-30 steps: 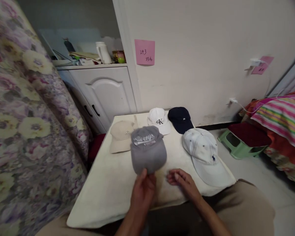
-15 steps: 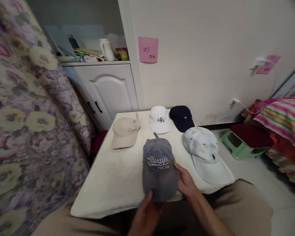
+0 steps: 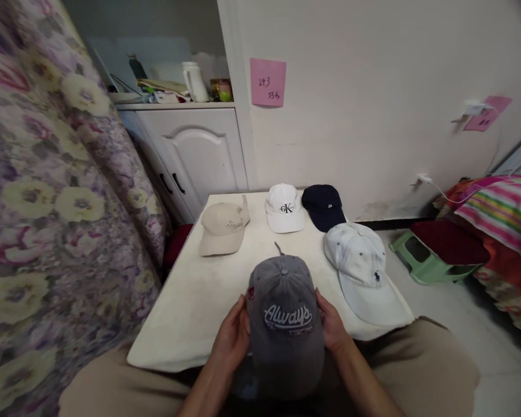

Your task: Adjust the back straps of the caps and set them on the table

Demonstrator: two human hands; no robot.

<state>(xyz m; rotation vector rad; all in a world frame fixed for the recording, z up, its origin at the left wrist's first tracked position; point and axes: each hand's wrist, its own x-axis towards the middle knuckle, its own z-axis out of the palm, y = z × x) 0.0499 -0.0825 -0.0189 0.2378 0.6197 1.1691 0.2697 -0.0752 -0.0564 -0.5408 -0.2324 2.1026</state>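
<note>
Between my two hands is a grey baseball cap [image 3: 282, 353] with white "Always" lettering, its brim towards me over the table's near edge. My left hand [image 3: 232, 333] grips its left side, thumb up by a small red patch. On the opposite side my right hand [image 3: 332, 321] holds it, the fingers partly hidden by the cap. To the right lies a pale, washed-out cap [image 3: 362, 266] with a small dark emblem. Farther back are a white cap [image 3: 285, 208] with black letters and a navy cap [image 3: 322, 205]. A beige cap [image 3: 223, 229] rests at the back left.
The caps lie on a cream-covered table [image 3: 186, 313] against the wall. A floral curtain [image 3: 69, 243] hangs at the left, beside a white cabinet [image 3: 200, 156]. At the right stand a green stool [image 3: 412, 260] with a dark red top and a striped-covered bed [image 3: 503, 214].
The grey cap has come closer to me and tilted. My left hand has moved from the brim up to the cap's left side; my right hand stays on the right side.
</note>
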